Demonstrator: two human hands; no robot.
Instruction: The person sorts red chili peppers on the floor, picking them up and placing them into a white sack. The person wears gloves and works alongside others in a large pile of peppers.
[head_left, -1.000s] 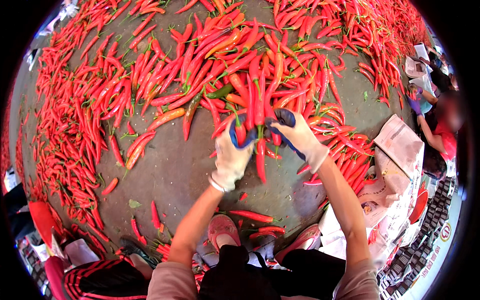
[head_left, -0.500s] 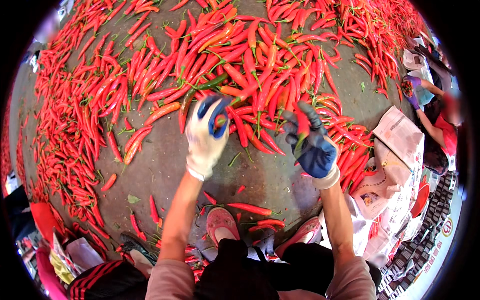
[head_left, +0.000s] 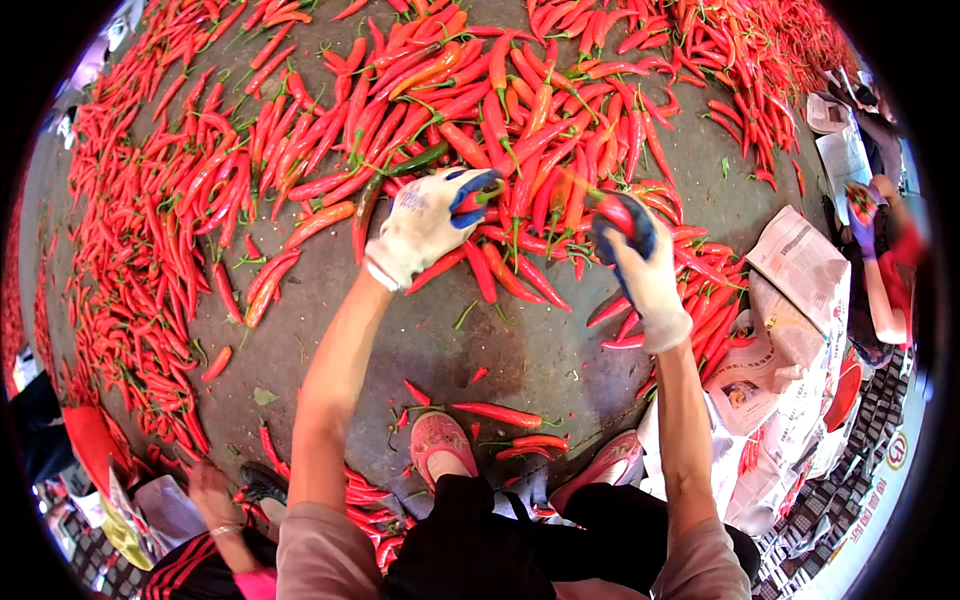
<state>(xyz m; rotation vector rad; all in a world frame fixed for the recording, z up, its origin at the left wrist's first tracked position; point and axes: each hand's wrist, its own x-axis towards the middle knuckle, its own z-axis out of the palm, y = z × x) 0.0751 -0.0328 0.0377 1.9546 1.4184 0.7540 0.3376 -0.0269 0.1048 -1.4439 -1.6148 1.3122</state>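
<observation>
- Red chilies (head_left: 494, 122) lie in a loose heap on the grey ground (head_left: 460, 340) just beyond both hands, with wider drifts to the left and the upper right.
- Newspaper sheets (head_left: 795, 262), crumpled and overlapping, stand at the right; chilies show between their folds and lie against their left side (what else they cover, I cannot tell).
- The left hand (head_left: 425, 225), in a white glove with blue fingers, is turned back-up above the heap's near edge, its fingers curled closed around a short red pod (head_left: 469, 204).
- The right hand (head_left: 640, 258), gloved alike, stands apart from the left, thumb and fingers pinched on a blurred pod (head_left: 614, 212) whose thin end points up and left.
- The left forearm (head_left: 335, 390) slants up rightward; the right forearm (head_left: 685, 430) rises nearly straight.
</observation>
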